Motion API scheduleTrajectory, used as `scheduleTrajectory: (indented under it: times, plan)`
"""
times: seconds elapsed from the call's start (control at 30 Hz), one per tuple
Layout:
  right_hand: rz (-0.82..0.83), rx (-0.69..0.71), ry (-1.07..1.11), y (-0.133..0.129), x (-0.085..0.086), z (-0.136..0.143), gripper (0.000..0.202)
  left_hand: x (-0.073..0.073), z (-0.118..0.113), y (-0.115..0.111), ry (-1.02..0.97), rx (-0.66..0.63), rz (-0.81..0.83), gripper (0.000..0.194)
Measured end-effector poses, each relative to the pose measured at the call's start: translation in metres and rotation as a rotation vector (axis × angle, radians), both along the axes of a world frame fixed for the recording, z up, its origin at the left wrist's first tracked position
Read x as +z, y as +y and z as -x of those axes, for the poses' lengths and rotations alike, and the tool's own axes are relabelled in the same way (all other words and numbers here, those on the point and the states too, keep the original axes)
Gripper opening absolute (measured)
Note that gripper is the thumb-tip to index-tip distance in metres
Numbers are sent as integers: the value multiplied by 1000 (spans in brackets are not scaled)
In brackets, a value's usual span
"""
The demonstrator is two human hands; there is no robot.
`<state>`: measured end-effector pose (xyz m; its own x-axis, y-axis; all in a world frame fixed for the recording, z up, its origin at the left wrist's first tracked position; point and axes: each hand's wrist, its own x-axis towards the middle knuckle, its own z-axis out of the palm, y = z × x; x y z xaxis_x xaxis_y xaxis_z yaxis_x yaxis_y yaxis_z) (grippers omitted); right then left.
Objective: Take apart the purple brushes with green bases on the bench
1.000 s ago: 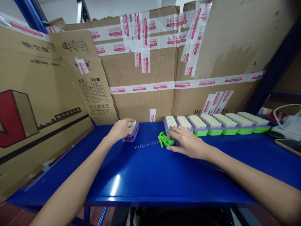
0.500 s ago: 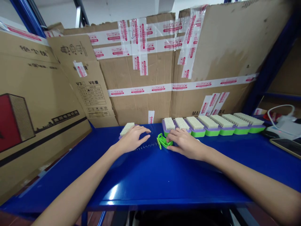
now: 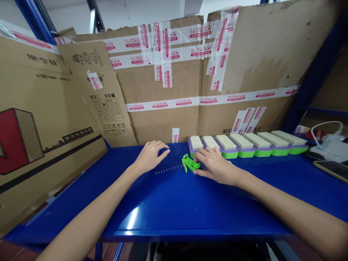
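Note:
My left hand (image 3: 151, 156) is over the back left of the blue table, its thumb apart from the fingers and nothing visible between them. To its right a thin metal spring (image 3: 168, 169) lies stretched along the table. The spring's right end is beside a small green plastic part (image 3: 191, 164), which has an upright flap at its left. My right hand (image 3: 213, 164) has its thumb and fingers around the right end of this green part. Behind that hand stands a row of several brushes (image 3: 226, 143) with pale bristles on purple and green bases, bristles up.
Taped cardboard (image 3: 163, 123) walls the back and left of the blue table (image 3: 174, 206). At the far right are a white charger with a cable (image 3: 328, 145) and a phone (image 3: 331, 169).
My left hand has moved slightly left, and the pale-bristled brush seen behind it before is now hidden. My right hand stays at the green part.

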<state>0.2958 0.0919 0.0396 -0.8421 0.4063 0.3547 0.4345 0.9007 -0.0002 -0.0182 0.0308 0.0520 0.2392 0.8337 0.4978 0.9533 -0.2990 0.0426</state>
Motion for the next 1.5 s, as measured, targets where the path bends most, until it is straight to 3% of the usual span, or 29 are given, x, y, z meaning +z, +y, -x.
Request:
scheduleTrajectory:
  times: [0.2, 0.37, 0.7, 0.93, 1.5]
  plan:
    - [-21, -68, -4, -4, 3, 2, 36, 2, -10, -4, -56, -82, -28, 24]
    - [7, -43, -13, -1, 3, 1, 33, -4, -23, -8, -32, -185, 94, 27]
    - [61, 38, 18, 3, 6, -3, 20, -8, -37, -15, -55, -201, 293, 46]
    - [45, 65, 26, 1, 6, -2, 16, -9, -37, -16, -71, -236, 304, 36]
    - [79, 168, 35, -4, -2, 2, 29, -10, -51, -22, -225, -218, 386, 44]
